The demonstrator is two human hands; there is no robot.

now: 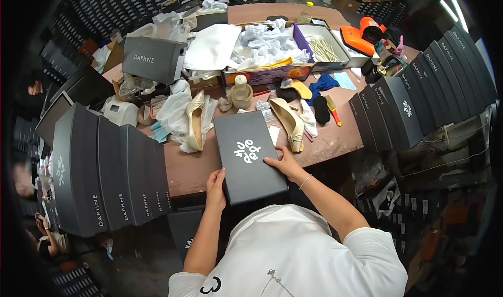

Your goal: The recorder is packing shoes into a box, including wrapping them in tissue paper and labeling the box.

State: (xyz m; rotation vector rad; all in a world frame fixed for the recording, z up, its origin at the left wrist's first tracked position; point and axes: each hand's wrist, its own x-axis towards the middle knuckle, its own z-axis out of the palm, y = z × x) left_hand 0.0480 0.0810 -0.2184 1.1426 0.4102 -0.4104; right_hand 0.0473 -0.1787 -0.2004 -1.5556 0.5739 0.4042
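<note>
Overhanging the near edge of the tabletop (335,146), a dark grey box (246,175) is grasped between the fingers (218,178) of the left hand (215,190) and right hand (287,166), pale shoes (194,128) flanking its far end, a bottle (241,94) beyond, and a purple carton (251,79) of crumpled paper (267,41) toward the far edge.

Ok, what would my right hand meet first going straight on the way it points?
Your right hand touches the dark gray box; past that, the left cream shoe looks first in line, though depth is unclear.
</note>
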